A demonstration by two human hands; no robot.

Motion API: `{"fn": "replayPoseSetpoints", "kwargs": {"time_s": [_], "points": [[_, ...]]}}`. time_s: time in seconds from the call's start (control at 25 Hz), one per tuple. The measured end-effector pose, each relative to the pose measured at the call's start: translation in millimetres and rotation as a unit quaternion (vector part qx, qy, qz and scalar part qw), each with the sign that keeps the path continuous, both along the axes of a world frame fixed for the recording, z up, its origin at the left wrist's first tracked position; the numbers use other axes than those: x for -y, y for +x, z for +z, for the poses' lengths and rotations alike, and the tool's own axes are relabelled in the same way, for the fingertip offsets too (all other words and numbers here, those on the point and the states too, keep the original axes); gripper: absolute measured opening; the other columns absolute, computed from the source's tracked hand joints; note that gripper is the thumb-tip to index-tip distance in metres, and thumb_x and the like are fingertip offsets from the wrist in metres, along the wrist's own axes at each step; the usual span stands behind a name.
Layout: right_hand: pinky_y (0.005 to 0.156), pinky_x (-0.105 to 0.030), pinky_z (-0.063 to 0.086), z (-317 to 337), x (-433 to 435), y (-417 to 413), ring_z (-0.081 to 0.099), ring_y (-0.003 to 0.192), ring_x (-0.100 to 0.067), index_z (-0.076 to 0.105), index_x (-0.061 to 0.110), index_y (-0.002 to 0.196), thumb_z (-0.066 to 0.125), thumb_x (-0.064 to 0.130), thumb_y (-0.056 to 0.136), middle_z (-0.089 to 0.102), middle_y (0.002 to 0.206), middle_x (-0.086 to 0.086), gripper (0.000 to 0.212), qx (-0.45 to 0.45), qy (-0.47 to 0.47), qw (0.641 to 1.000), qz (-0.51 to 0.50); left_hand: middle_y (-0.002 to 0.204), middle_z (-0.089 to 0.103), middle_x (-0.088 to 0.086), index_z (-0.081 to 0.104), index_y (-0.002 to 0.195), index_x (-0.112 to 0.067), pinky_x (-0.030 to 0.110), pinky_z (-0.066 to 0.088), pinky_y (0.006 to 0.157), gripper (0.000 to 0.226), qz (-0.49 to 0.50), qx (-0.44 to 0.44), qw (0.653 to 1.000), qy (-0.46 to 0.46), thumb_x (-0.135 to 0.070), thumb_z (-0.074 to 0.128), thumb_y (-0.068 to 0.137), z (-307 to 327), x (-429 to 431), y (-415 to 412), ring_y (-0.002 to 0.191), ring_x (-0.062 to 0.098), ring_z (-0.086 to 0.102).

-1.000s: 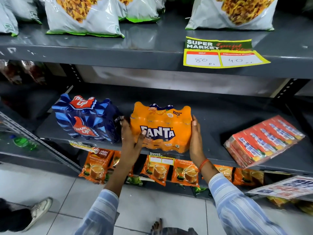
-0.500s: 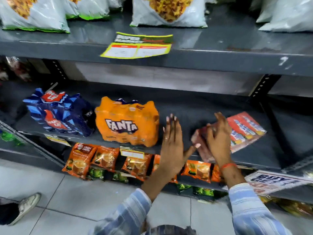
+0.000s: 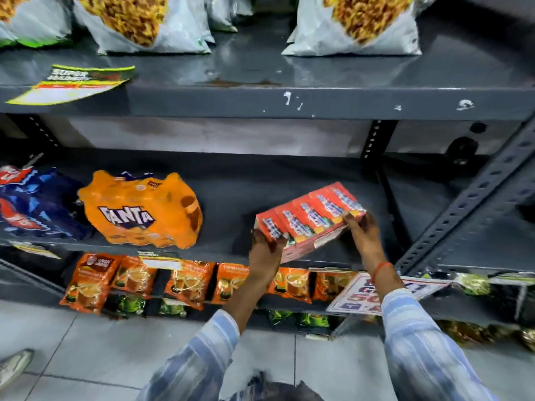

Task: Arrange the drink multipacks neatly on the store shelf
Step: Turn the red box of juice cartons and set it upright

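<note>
A red multipack of small drink cartons [image 3: 311, 218] lies tilted near the front edge of the dark grey middle shelf [image 3: 231, 195]. My left hand [image 3: 265, 250] grips its near left corner and my right hand [image 3: 363, 233] holds its right end. To the left, an orange Fanta multipack [image 3: 142, 211] stands on the same shelf, with a blue Thums Up multipack [image 3: 34, 202] beside it at the far left edge of the view.
White snack bags [image 3: 356, 24] sit on the shelf above, with a yellow price tag [image 3: 72, 82] on its edge. Orange tea sachets [image 3: 185, 280] hang below the middle shelf. A slanted metal strut [image 3: 474, 192] rises at right. A shoe [image 3: 14, 366] shows on the tiled floor.
My hands left the Fanta pack, moved right and took hold of the red carton multipack. The view has swung to the right.
</note>
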State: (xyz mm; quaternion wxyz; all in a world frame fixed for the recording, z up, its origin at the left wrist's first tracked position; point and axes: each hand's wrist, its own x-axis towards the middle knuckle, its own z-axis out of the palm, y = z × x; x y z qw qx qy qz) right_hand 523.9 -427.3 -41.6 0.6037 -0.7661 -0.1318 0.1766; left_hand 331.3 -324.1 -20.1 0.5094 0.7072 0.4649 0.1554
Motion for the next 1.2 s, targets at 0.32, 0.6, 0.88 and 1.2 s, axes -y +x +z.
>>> {"fn": "replayPoseSetpoints", "kwargs": {"time_s": [0.32,0.6,0.88,1.2], "points": [[0.091,-0.031,0.04,12.4,9.5,-15.2,0.056,0.109,-0.019,0.051,0.011,0.121,0.064,0.035,0.084,0.06,0.118,-0.007,0.046,-0.044,0.048,0.998,0.023,0.13,0.056,0.012,0.026,0.135,-0.012,0.041,0.049,0.096,0.078,-0.023,0.005,0.999,0.035,-0.027,0.073,0.075,-5.2,13.5,-7.7,0.117,0.029,0.056],[0.111,-0.043,0.027,24.4,3.4,-28.1,0.043,0.121,-0.037,0.057,0.011,0.123,0.041,0.061,0.074,0.051,0.122,-0.026,0.072,0.159,-0.026,0.985,-0.067,0.099,0.071,0.015,0.062,0.099,-0.006,0.034,0.045,0.073,0.033,0.055,-0.035,0.989,0.136,-0.036,0.059,0.086,37.2,-9.4,-31.9,0.094,0.034,0.065],[0.113,-0.043,0.029,20.4,-10.0,-12.1,0.04,0.125,-0.029,0.054,0.021,0.128,0.046,0.044,0.092,0.043,0.128,-0.012,0.044,0.114,-0.005,0.993,-0.004,0.124,0.061,0.016,0.045,0.127,-0.007,0.044,0.05,0.092,0.042,0.101,0.03,0.992,0.066,-0.03,0.048,0.093,23.2,-10.3,-26.0,0.113,0.035,0.058],[0.094,-0.031,0.042,11.1,-8.8,-42.1,0.056,0.113,-0.023,0.058,0.009,0.121,0.041,0.03,0.097,0.062,0.123,-0.016,0.036,0.037,0.09,0.989,-0.113,0.151,-0.033,0.013,-0.019,0.143,-0.012,0.047,0.007,0.118,0.094,0.001,0.042,0.999,-0.006,-0.032,0.055,0.089,21.7,28.7,9.8,0.144,0.033,-0.014]]}}
